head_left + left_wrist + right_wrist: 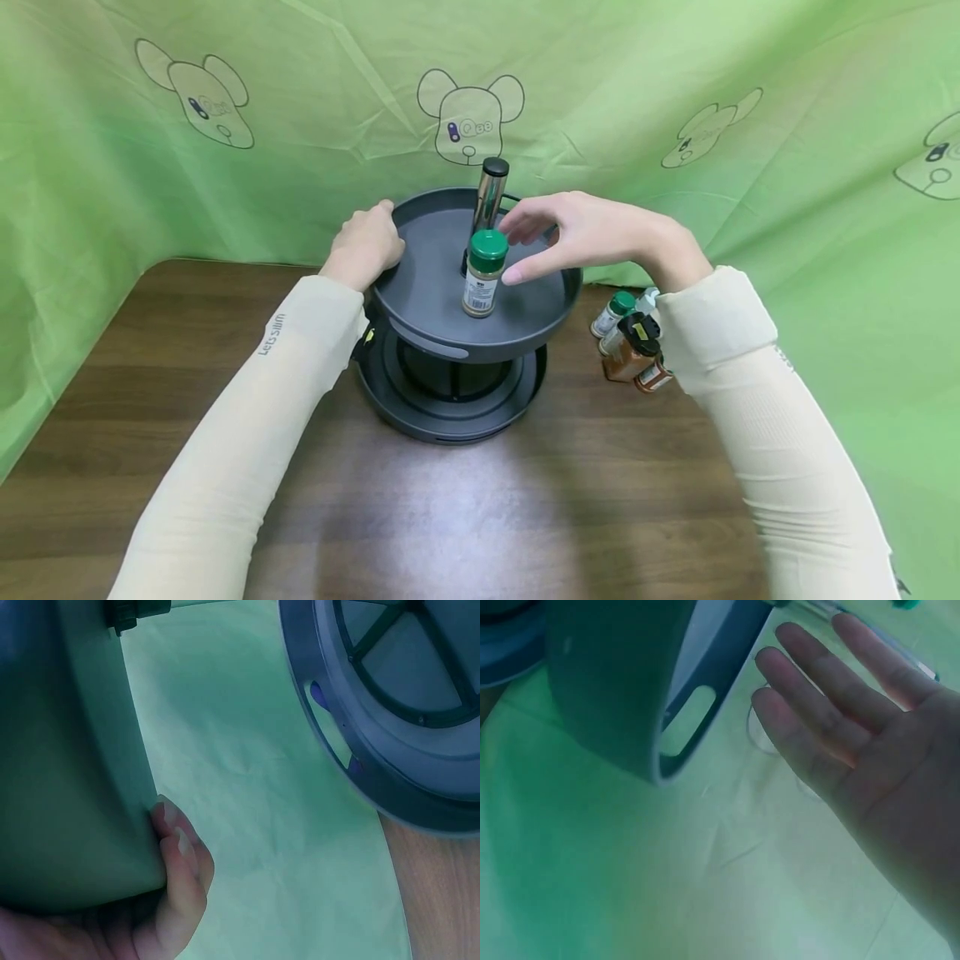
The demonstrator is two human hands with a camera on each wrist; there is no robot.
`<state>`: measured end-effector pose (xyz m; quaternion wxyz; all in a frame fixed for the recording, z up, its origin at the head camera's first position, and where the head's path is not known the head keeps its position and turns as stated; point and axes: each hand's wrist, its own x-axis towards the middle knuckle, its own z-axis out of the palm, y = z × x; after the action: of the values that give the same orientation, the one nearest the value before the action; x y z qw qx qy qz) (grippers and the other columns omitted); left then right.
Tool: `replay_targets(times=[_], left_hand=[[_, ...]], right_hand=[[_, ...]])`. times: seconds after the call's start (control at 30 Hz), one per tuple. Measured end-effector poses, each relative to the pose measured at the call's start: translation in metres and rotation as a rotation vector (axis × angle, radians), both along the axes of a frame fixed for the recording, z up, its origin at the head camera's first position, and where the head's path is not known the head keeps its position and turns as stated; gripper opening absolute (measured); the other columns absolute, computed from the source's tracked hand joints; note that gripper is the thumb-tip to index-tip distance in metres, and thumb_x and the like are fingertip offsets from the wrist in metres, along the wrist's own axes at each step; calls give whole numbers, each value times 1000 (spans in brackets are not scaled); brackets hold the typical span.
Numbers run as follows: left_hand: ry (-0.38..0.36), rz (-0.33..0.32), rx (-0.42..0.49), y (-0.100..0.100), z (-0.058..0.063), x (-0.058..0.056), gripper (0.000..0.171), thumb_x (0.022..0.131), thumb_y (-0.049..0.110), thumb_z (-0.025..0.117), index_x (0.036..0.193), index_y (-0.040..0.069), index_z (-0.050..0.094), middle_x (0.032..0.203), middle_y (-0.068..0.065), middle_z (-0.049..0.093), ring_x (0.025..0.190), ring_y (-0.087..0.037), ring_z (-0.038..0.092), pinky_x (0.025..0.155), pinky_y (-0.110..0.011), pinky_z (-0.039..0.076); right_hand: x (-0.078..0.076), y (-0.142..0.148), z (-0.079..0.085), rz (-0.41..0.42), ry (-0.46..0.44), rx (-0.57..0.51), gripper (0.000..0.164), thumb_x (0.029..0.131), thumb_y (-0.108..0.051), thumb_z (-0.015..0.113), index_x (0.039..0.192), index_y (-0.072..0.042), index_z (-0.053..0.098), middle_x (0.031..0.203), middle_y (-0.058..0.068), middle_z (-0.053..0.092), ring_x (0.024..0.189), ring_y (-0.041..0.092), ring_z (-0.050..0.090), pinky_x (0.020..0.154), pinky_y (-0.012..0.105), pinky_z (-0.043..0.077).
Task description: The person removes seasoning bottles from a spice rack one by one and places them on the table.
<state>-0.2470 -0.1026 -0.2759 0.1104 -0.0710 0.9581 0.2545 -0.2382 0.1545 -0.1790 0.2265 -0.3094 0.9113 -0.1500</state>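
A dark grey two-tier round rack stands on the table, with an upper tray (420, 292), a lower tray (390, 396) and a shiny centre pole (489, 200). My left hand (365, 246) holds the upper tray's left rim; in the left wrist view its fingers (186, 874) curl up round the edge. On the upper tray, a green-capped spice jar (480, 292) stands upright in front of the pole. Just right of that jar hovers my right hand (577, 231), thumb and fingers apart with nothing gripped. The right wrist view shows its palm (907, 765) and spread fingers beside the tray's slotted rim.
Several spice containers stand close together on the wooden table (450, 517) at the right, among them a green-capped jar (615, 312) and a black-lidded reddish-brown one (626, 360). My right sleeve partly covers this group. A green cloth (315, 167) hangs behind the table.
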Motion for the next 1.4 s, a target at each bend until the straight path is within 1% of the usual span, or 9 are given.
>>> replay_targets(times=[0.27, 0.4, 0.5, 0.7, 0.93, 1.0, 1.17, 1.3, 1.4], left_hand=[[11, 1, -4, 0, 0, 1, 58, 98, 17, 39, 155, 15, 25, 144, -26, 46, 123, -42, 53, 98, -52, 48], [15, -1, -4, -1, 0, 1, 58, 99, 17, 39, 155, 15, 25, 145, -27, 45, 124, -42, 52, 98, -52, 48], [16, -1, -2, 0, 0, 1, 59, 99, 17, 40, 155, 15, 24, 145, -27, 45, 124, -42, 52, 98, -52, 48], [15, 1, 0, 0, -1, 1, 58, 98, 17, 40, 155, 15, 26, 143, -26, 47, 121, -42, 54, 98, -52, 48], [17, 8, 8, 0, -1, 1, 57, 98, 17, 40, 154, 15, 28, 141, -25, 50, 118, -41, 56, 96, -51, 49], [13, 5, 5, 0, -1, 1, 57, 98, 17, 40, 154, 15, 27, 141, -25, 50, 118, -41, 56, 97, -52, 49], [9, 0, 8, 0, 0, 1, 57, 98, 17, 40, 154, 15, 28, 140, -26, 50, 118, -41, 57, 96, -52, 49], [7, 3, 7, 0, -1, 1, 58, 98, 17, 40, 155, 15, 26, 142, -26, 49, 119, -41, 56, 96, -52, 49], [6, 0, 3, 0, -1, 0, 59, 98, 17, 40, 156, 16, 25, 144, -26, 47, 122, -42, 55, 98, -53, 48]], right_hand=[[6, -12, 4, 30, 37, 24, 68, 82, -48, 75, 139, -19, 51, 136, 2, 60, 127, 20, 53, 106, 43, 44], [8, -17, 4, 45, 56, 27, 64, 81, -49, 76, 136, -25, 52, 131, -5, 62, 122, 14, 55, 103, 39, 46], [11, -22, 5, 71, 61, 23, 62, 82, -49, 75, 135, -26, 52, 127, -8, 63, 120, 12, 56, 103, 37, 46], [15, -29, 4, 106, 76, 35, 70, 82, -50, 75, 141, -25, 48, 128, -5, 61, 120, 15, 56, 106, 39, 43], [22, -42, 2, 135, 68, 12, 72, 81, -48, 77, 143, -27, 45, 131, -3, 58, 103, 15, 61, 97, 34, 46], [22, -46, -1, 166, 90, 16, 73, 81, -47, 77, 143, -25, 45, 134, -1, 56, 105, 15, 59, 98, 34, 45], [23, -56, -9, 263, 215, 25, 69, 83, -45, 75, 141, -16, 50, 135, 3, 58, 125, 18, 53, 108, 37, 40], [27, -62, -13, 297, 269, 36, 64, 85, -43, 74, 138, -15, 52, 135, 2, 58, 126, 19, 53, 108, 37, 40], [30, -64, -16, 289, 305, 58, 60, 86, -41, 73, 137, -15, 53, 136, 4, 56, 125, 20, 53, 107, 38, 42]])
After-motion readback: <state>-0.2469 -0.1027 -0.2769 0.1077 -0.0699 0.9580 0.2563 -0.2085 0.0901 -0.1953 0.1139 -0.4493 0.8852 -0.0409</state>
